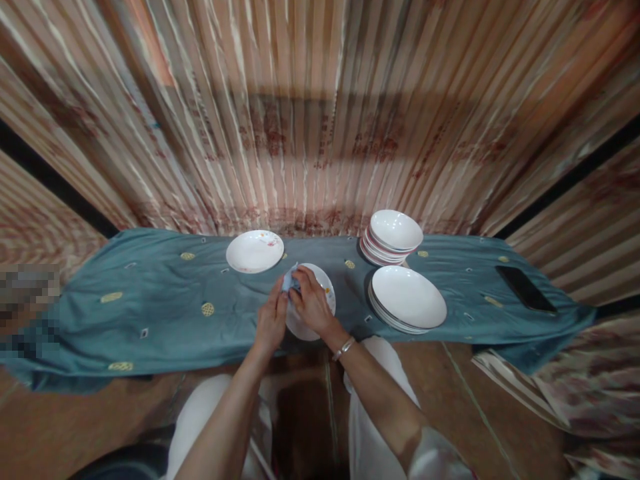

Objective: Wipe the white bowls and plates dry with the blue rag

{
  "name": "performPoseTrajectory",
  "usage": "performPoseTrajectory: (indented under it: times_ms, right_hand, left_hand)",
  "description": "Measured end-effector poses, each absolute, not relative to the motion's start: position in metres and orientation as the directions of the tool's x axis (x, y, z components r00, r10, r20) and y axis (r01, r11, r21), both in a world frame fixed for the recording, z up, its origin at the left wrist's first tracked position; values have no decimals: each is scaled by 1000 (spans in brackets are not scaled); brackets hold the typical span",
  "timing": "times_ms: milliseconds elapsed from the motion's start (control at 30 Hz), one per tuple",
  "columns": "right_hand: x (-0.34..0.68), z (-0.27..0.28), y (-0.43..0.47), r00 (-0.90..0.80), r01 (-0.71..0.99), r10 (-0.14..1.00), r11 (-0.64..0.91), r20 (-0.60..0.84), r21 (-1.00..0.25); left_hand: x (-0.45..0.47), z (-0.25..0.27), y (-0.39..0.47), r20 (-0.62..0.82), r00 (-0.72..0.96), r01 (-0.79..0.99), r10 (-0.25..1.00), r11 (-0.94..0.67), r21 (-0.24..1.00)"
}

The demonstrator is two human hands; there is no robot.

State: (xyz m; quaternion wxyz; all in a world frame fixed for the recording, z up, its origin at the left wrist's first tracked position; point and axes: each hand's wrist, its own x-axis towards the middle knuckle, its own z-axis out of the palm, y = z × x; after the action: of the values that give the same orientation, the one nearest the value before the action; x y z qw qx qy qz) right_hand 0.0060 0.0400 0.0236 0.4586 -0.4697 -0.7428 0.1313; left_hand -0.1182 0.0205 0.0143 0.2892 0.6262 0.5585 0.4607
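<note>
A white plate (327,277) with small floral prints near its rim is in front of me, partly covered by my hands. At its left rim, my left hand (273,319) is closed, with the thumb on the near side and the other fingers mostly hidden. My right hand (313,303) reaches over the plate, its bent fingers closed on a crumpled light blue cloth (289,279). The cloth lies between both hands at the plate's upper left. Whether the plate touches the table is hidden.
Another floral plate (255,252) lies at the back left of the green-blue tablecloth (165,300). To the right are a stack of bowls (395,233) and a stack of white plates (410,300). Farther right lies a black phone (525,289). A pleated curtain (300,147) hangs behind.
</note>
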Motion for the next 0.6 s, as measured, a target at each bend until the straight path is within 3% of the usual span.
performPoseTrajectory:
  times_ms: [233,400,600]
  right_hand:
    - [23,33,60,-93,749,840,413,535,-518]
    - [35,25,66,-10,861,902,227,432,-455]
    - [48,14,49,-13,935,952,119,305,-334]
  left_hand:
    - [-121,16,19,268,-22,470,963,-226,853]
    - [-121,14,17,279,-28,472,960,-233,850]
    - [-122,12,17,261,-49,464,964,-210,861]
